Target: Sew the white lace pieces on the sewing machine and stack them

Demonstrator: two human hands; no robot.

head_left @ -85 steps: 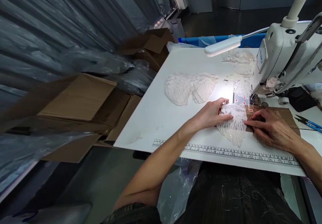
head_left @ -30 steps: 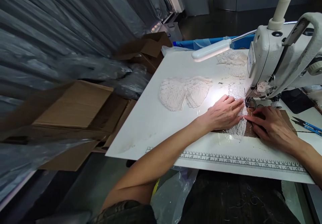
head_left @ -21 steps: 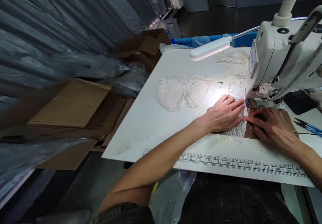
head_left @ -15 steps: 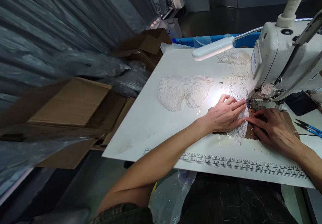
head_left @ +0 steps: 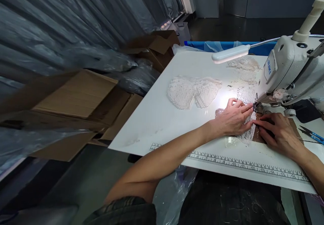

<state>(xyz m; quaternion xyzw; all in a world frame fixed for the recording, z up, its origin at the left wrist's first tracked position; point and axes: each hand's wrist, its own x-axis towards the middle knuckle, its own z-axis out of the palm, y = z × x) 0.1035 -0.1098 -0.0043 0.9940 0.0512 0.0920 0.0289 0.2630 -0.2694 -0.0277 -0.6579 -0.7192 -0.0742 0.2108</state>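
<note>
A strip of white lace fabric runs under the needle area of a white sewing machine. My left hand lies flat on the lace, palm down, with its fingertips close to the presser foot. From the other side, my right hand pinches the lace's right edge between the thumb and a finger; the exact grip is partly hidden. Brown sheet material lies beneath the right hand. Another lace piece, in two rounded lobes, rests flat to the left.
A lamp lights the sewing area. Blue-handled thread snips lie at the right. More lace is behind the needle. A printed ruler lines the front edge of the table. Cardboard boxes stand left of it.
The camera view has shifted, so the table and machine sit a little further right and lower in the picture. Both hands keep nearly the same place on the lace.
</note>
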